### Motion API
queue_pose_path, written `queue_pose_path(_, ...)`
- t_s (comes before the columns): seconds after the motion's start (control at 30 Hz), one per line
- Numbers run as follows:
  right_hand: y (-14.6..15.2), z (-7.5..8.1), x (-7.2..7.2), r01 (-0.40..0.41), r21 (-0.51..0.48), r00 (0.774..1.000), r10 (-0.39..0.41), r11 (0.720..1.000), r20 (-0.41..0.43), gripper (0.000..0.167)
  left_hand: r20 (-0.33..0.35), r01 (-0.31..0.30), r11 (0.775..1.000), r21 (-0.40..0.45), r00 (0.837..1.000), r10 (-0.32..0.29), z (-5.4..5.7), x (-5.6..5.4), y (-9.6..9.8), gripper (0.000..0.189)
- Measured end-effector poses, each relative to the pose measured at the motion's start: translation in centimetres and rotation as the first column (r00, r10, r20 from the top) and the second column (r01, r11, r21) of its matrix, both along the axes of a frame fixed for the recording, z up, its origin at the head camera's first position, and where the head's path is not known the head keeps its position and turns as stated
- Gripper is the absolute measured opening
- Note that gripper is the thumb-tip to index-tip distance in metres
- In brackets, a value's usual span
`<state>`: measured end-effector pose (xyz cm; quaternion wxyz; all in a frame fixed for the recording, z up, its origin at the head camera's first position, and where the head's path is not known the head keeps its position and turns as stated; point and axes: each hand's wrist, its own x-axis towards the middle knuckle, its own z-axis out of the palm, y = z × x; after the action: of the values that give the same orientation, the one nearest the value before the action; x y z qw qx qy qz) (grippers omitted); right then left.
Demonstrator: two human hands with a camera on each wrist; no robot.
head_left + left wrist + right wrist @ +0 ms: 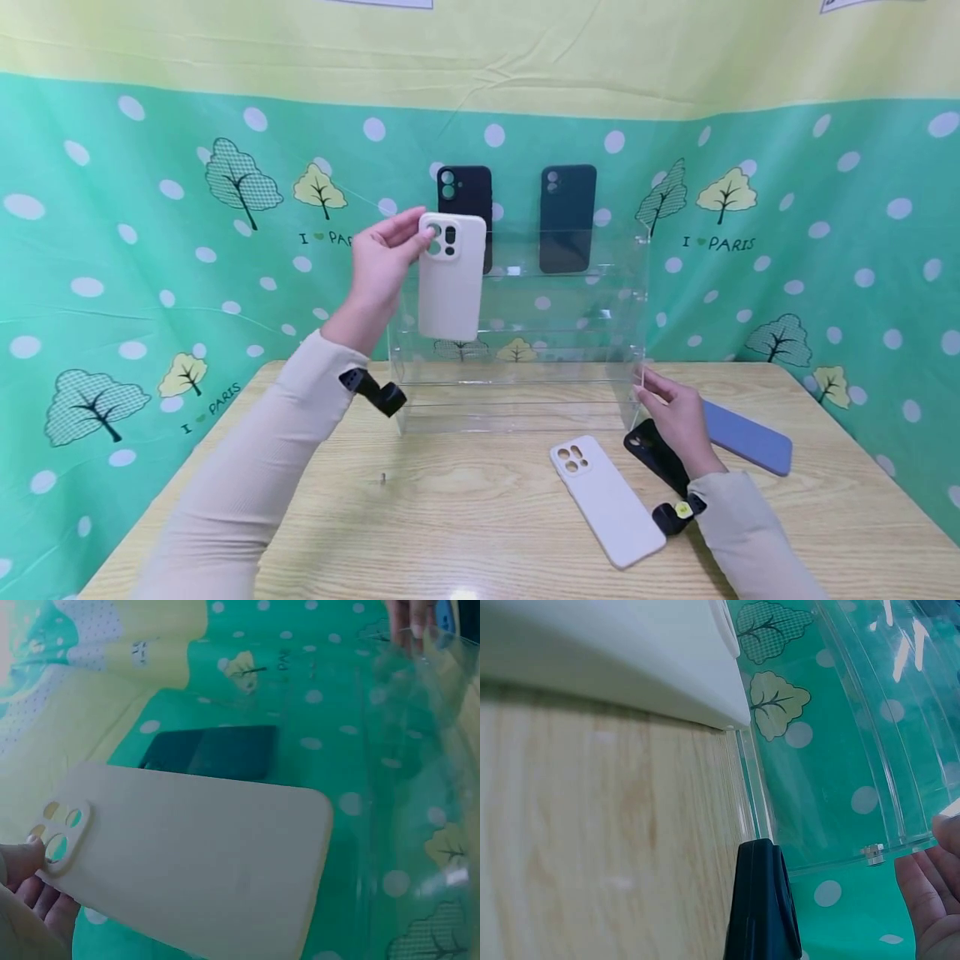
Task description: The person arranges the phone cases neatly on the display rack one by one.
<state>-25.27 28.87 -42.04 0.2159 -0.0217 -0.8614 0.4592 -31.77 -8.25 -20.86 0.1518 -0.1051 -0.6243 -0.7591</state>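
Observation:
My left hand (384,258) pinches a cream phone case (452,292) by its camera-cutout corner, holding it upright before the upper part of a clear acrylic display stand (517,404). In the left wrist view, thumb and fingers grip that case (195,855) beside its camera holes. My right hand (678,421) holds the stand's right side edge between thumb and fingers, low down. On the stand's top tier stand a black phone case (476,187), partly hidden by the cream one, and a dark teal phone case (567,208).
A white phone case (607,504) lies on the wooden table (450,517) in front of the stand. Beside it a black phone case (652,454) is partly under my right arm. A blue phone case (750,437) lies at right. Patterned green cloth (135,275) hangs behind.

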Motion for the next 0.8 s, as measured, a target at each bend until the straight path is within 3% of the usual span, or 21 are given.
queue_pose_path(0.2,0.0,-0.1,0.0,0.001,0.001,1.000,-0.001,1.000,0.009,0.042,-0.030,-0.019,0.984,0.177,0.999,0.024,2.0,-1.2,0.8,0.039)
queue_pose_path(0.37,0.0,-0.1,-0.1,0.001,0.005,1.000,-0.001,1.000,0.000,0.041,-0.055,-0.052,0.968,0.247,0.996,0.067,2.8,-2.0,1.2,0.040)
queue_pose_path(0.6,-0.1,-0.1,-0.1,-0.015,0.005,1.000,0.015,1.000,-0.010,0.041,-0.064,-0.106,0.940,0.324,0.989,0.134,2.3,-3.4,1.5,0.039)
queue_pose_path(0.8,0.0,-0.1,-0.1,-0.014,-0.001,1.000,0.014,1.000,0.002,0.042,-0.018,-0.162,0.949,0.269,0.985,0.173,0.9,-4.2,2.2,0.037)
